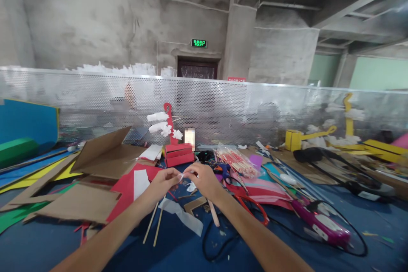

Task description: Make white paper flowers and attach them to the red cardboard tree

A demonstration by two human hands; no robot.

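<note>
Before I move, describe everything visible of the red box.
The red box stands beyond the left hand and right hand, apparently touching neither. It is low and long, perhaps felt or foam, with a dark line across its front. A red post with a curled top rises above it, white pieces alongside.

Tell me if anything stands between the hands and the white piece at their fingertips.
Nothing visible does. The left hand and right hand meet at the white piece; the white strip shows below, not between.
</note>
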